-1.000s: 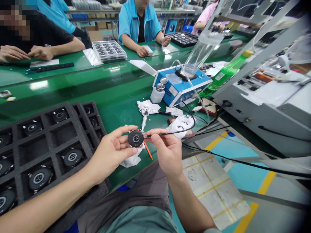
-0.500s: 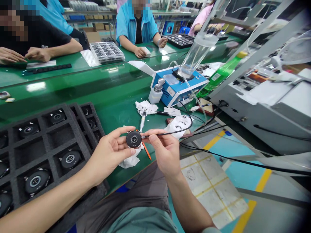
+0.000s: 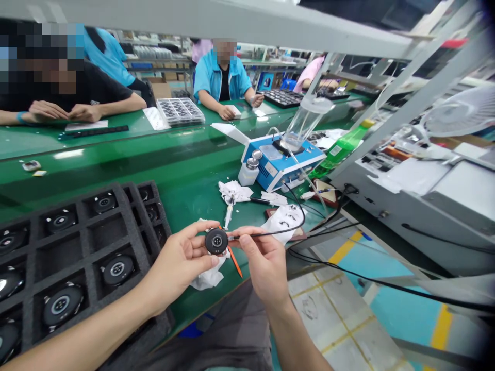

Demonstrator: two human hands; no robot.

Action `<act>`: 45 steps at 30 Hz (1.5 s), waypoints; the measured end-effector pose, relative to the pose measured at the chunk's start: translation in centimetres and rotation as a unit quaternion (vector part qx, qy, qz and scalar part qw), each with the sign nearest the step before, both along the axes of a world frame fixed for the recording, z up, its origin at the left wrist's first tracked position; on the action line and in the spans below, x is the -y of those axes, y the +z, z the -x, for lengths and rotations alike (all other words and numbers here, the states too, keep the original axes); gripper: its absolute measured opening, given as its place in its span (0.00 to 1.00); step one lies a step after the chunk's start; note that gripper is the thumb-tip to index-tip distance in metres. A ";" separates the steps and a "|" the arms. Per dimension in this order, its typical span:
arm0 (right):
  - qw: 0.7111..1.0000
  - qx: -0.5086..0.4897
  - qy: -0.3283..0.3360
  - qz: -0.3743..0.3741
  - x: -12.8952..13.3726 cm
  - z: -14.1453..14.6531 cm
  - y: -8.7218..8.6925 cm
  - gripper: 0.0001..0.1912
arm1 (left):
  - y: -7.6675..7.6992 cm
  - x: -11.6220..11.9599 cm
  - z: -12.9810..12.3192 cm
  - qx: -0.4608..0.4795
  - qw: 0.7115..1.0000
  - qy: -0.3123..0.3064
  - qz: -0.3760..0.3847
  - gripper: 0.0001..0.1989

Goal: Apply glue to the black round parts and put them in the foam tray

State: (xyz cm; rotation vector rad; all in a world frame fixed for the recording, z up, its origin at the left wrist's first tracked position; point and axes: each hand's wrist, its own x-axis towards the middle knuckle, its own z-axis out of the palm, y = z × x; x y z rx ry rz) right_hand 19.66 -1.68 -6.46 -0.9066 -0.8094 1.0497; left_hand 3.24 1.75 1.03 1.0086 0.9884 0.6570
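A round black smartwatch body (image 3: pixel 216 241) sits between the thumb and fingers of my left hand (image 3: pixel 172 265), its sensor back turned up. My right hand (image 3: pixel 266 257) pinches the end of a black cable (image 3: pixel 286 230), whose tip points at the watch body's right edge. I cannot tell whether the tip touches it. That cable loops back toward a blue box-shaped machine (image 3: pixel 284 159). Just under the hands lie a crumpled white wipe (image 3: pixel 209 276) and an orange stick (image 3: pixel 235 264). Several more watch bodies rest in a dark foam tray (image 3: pixel 83 245) at the left.
Behind the hands are a syringe (image 3: pixel 229 212), a pump bottle (image 3: pixel 249 170) and a stained wipe (image 3: pixel 286 221). A green bottle (image 3: pixel 340 149) leans beyond the machine. Metal frame bars cross the right side. Across the green bench (image 3: pixel 154 167), co-workers sit with their own trays.
The camera view has tilted up, so the scene sits lower in the picture. Both hands keep the same hold on the watch body and the cable.
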 end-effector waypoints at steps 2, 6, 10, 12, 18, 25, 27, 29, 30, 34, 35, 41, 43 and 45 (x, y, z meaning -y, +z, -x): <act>1.000 0.003 0.002 0.000 0.0 0.1 -0.1 0.06 | 0.0 0.1 0.0 0.002 1.000 0.002 0.000 0.35; 1.000 0.003 0.002 0.000 0.0 0.2 0.0 0.06 | -0.1 0.2 0.0 0.012 1.000 0.008 -0.002 0.34; 1.000 0.002 0.002 0.002 0.1 0.2 0.0 0.06 | -0.2 0.2 0.0 0.008 1.000 0.005 -0.004 0.34; 1.000 0.000 0.001 0.002 0.1 0.2 0.0 0.06 | -0.2 0.2 0.0 0.007 1.000 0.005 -0.004 0.34; 1.000 -0.001 0.000 0.004 0.0 0.2 0.1 0.07 | -0.2 0.2 0.0 0.011 1.000 0.008 -0.005 0.35; 1.000 -0.002 0.001 0.004 0.1 0.2 0.1 0.06 | 0.1 0.4 0.1 0.012 1.000 0.012 -0.003 0.33; 1.000 -0.005 0.002 0.002 0.1 0.3 0.1 0.06 | 0.1 0.4 0.1 0.014 1.000 0.011 -0.004 0.32; 1.000 -0.005 0.004 -0.001 0.0 0.3 0.1 0.06 | 0.0 0.3 0.0 0.015 1.000 0.008 -0.004 0.32; 1.000 -0.005 0.004 -0.001 0.0 0.3 0.1 0.06 | 0.0 0.3 0.0 0.014 1.000 0.007 -0.005 0.32; 1.000 -0.004 0.002 -0.002 0.0 0.2 0.1 0.06 | 0.0 0.2 0.1 0.010 1.000 0.001 -0.004 0.33; 1.000 -0.003 0.001 -0.002 0.0 0.2 0.1 0.06 | 0.0 0.2 0.1 0.010 1.000 -0.001 -0.004 0.33; 1.000 0.003 -0.002 0.002 0.0 0.2 0.1 0.06 | 0.0 0.3 0.2 0.002 1.000 0.002 -0.003 0.34; 1.000 0.003 -0.001 0.004 0.0 0.2 0.1 0.07 | 0.0 0.3 0.1 -0.001 1.000 0.004 -0.003 0.34; 1.000 0.002 -0.001 0.003 0.0 0.2 0.1 0.06 | 0.0 0.3 0.1 -0.003 1.000 0.005 -0.002 0.34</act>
